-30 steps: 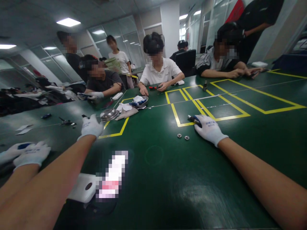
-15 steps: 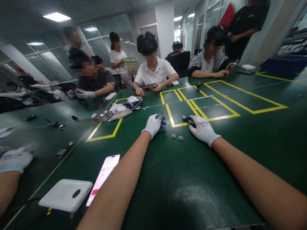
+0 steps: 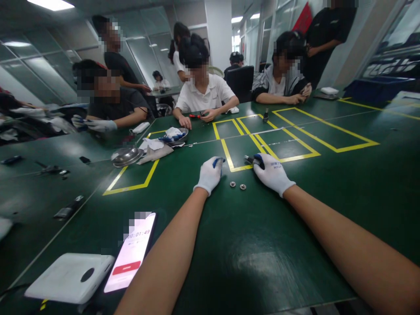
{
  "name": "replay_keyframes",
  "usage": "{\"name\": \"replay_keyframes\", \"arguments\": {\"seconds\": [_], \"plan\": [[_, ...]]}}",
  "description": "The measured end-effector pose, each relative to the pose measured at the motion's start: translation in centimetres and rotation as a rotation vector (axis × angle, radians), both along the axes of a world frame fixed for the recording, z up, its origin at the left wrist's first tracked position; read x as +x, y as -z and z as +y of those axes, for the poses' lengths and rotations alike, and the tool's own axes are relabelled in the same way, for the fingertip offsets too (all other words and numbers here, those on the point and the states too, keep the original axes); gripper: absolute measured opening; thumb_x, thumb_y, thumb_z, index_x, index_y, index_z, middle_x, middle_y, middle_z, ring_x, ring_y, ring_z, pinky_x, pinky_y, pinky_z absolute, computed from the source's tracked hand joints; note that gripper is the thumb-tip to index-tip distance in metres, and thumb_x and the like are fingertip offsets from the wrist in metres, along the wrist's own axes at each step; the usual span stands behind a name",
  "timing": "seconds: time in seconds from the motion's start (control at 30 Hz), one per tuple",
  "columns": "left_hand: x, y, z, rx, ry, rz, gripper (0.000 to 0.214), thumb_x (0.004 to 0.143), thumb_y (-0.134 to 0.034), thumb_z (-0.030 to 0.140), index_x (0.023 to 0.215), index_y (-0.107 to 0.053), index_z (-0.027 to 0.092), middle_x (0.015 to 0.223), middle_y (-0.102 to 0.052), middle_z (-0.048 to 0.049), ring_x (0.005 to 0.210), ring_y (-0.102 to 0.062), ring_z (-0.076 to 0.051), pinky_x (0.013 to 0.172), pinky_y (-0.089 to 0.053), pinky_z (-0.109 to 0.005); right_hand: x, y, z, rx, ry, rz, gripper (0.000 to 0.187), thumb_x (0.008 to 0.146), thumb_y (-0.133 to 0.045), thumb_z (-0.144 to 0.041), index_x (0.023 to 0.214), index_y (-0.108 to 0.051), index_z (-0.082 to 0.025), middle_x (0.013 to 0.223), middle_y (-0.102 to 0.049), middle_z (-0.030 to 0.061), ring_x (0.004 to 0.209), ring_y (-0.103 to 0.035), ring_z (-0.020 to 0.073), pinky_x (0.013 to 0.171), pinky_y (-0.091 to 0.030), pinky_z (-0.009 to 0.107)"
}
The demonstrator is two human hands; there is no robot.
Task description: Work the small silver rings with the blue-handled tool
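Observation:
My left hand (image 3: 210, 174), in a white glove with blue finger coating, is closed with its fingers curled together; whatever may be in them is hidden. To its right, my right hand (image 3: 271, 174), gloved the same way, grips a dark cylindrical piece with a shiny metal end (image 3: 249, 159) that points left. Between the hands, slightly nearer to me, one small round metal part (image 3: 232, 184) and a second small round metal part (image 3: 243, 187) lie side by side on the green table (image 3: 236, 245). Neither hand touches them.
A phone showing a timer (image 3: 133, 253) and a white box-shaped device (image 3: 67, 278) lie left of my left forearm. Metal bowls (image 3: 127, 157) and cloths (image 3: 155, 153) sit farther off. A small dark upright object (image 3: 265, 115) stands beyond the yellow tape outlines. Co-workers sit opposite.
The view has shifted slightly, moving table items left in the picture. My left hand has turned, its fingers drawn closer together. My right hand still grips the dark cylindrical piece, its fingers slightly shifted.

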State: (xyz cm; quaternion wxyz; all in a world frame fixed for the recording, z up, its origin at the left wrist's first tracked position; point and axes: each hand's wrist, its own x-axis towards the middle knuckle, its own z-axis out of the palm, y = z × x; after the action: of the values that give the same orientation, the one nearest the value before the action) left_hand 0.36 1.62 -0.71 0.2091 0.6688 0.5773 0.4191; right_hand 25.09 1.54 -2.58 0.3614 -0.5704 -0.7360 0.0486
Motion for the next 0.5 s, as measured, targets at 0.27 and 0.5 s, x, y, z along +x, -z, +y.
{"name": "replay_keyframes", "arguments": {"seconds": [0.27, 0.5], "plan": [[1.3, -0.1, -1.3, 0.16, 0.11, 0.232, 0.033, 0.098, -0.053, 0.028, 0.128, -0.068, 0.022, 0.121, -0.072, -0.01, 0.111, -0.067, -0.025, 0.103, -0.052, -0.039, -1.5, -3.3, -3.0, -0.248, -0.012, 0.288, 0.034, 0.09, -0.063, -0.043, 0.113, -0.074, -0.02, 0.109, -0.075, 0.0091, 0.101, -0.069, 0.0251, 0.094, -0.053, 0.041], [2.9, 0.3, -1.7, 0.342, 0.312, 0.326, 0.068, 0.084, -0.076, 0.029, 0.148, -0.052, 0.026, 0.145, -0.052, -0.013, 0.138, -0.047, -0.032, 0.117, -0.042, -0.049, -2.6, -3.5, -3.7, -0.251, -0.169, 0.465, 0.034, 0.09, -0.067, -0.046, 0.111, -0.074, -0.02, 0.108, -0.077, 0.009, 0.1, -0.071, 0.0251, 0.095, -0.054, 0.042]]}}
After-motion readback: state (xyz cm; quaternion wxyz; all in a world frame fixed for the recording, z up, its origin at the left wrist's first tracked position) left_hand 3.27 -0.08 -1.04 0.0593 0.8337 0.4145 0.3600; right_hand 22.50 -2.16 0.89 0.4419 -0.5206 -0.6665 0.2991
